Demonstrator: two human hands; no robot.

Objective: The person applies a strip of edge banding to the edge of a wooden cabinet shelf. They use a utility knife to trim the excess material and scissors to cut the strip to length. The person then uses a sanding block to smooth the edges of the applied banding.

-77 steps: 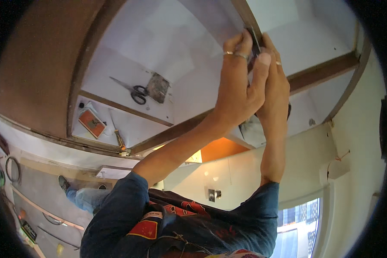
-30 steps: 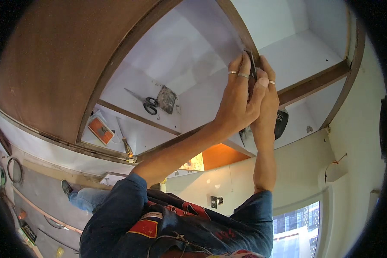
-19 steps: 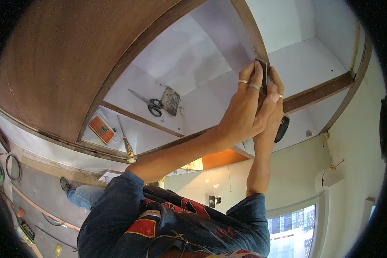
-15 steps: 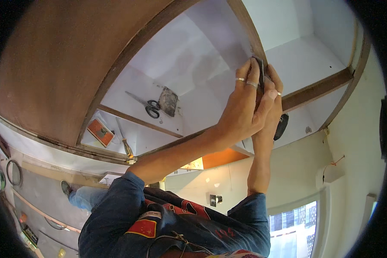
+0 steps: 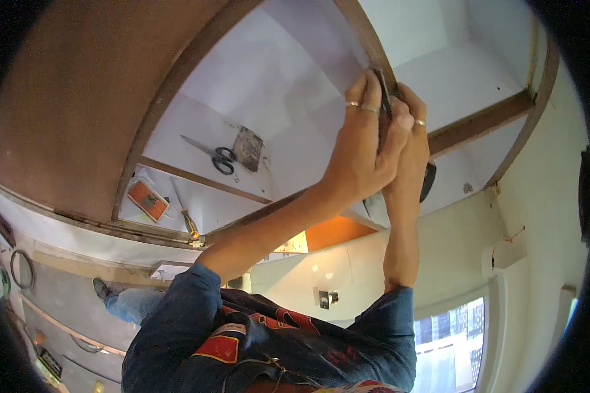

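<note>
Both of my hands are raised together at the brown wooden upright (image 5: pixel 368 34) between two cabinet openings. My left hand (image 5: pixel 355 147), with rings on two fingers, is closed on a thin, dark flat piece (image 5: pixel 385 98) held along the upright's edge. My right hand (image 5: pixel 410 141) is close beside it, its fingers bent around the other side and its thumb near the piece. Much of the piece is hidden in my grip, so its kind cannot be made out. Behind my right wrist shows part of a black rounded thing (image 5: pixel 429 181).
Inside the cabinet lie black-handled scissors (image 5: pixel 223 160) beside a worn dark square pad (image 5: pixel 248 149). A screwdriver (image 5: pixel 190 223) and an orange-and-white packet (image 5: pixel 148 200) lie in the lower compartment. A brown cabinet panel (image 5: pixel 78 98) fills the upper left. A wooden rail (image 5: pixel 482 122) runs right.
My hands and the dark piece appear slightly farther left and up in the picture. The cabinet has also shifted a little left as the view moved. The grip looks the same.
</note>
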